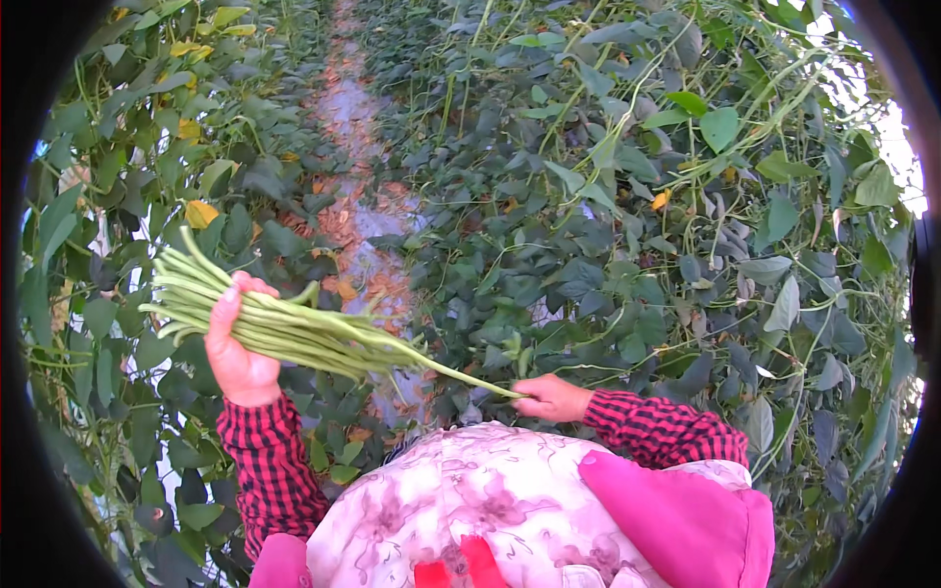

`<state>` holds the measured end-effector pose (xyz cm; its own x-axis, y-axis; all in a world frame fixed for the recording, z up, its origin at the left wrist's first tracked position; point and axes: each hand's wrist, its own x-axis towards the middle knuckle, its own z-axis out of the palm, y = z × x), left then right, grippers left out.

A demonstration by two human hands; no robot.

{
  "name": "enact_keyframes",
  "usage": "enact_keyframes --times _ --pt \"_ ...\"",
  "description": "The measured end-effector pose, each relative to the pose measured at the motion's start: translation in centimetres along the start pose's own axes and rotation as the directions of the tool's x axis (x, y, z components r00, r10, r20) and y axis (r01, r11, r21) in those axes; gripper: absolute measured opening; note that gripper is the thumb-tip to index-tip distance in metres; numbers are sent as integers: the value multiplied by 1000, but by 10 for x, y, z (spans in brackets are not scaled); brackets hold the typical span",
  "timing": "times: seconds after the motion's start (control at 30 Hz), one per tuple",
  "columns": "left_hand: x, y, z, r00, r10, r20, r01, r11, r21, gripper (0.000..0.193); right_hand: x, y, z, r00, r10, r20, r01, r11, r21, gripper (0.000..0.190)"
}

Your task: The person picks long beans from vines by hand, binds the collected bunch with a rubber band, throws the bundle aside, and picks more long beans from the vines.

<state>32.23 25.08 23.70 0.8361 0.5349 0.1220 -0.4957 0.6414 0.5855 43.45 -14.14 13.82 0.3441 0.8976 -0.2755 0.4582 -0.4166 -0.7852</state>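
My left hand (239, 342) is closed around a thick bundle of long green yard-long beans (294, 327), held out over the left side of the path. The bundle lies nearly level, its ends fanning out left of the hand and its other part reaching right. My right hand (551, 398), in front of my body, pinches the end of one long bean (463, 375) that stretches from the bundle's right part. The palm side of the right hand is hidden.
Tall climbing bean vines (95, 279) stand on the left, and dense leafy vines (625, 242) rise on the right. Between them runs a narrow path (353, 110) strewn with dry brown leaves. Some yellow leaves (200, 214) hang among the green.
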Motion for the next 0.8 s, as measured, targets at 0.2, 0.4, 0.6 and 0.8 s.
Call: enact_keyframes --times 0.2,0.4,0.6,0.8 --pt "0 36 -9 977 211 23 -212 966 148 21 -91 98 25 871 490 -18 -483 851 -207 22" --pt "-37 0 3 998 54 40 -66 902 426 44 -7 20 20 806 565 173 -360 702 -615 38" --pt "-65 -59 11 901 -413 -132 432 829 354 40 100 -78 24 944 -230 -236 236 972 -1 90" --pt "-70 -82 6 845 -533 -43 535 843 55 36 127 -106 44 975 -95 199 -47 791 610 79"
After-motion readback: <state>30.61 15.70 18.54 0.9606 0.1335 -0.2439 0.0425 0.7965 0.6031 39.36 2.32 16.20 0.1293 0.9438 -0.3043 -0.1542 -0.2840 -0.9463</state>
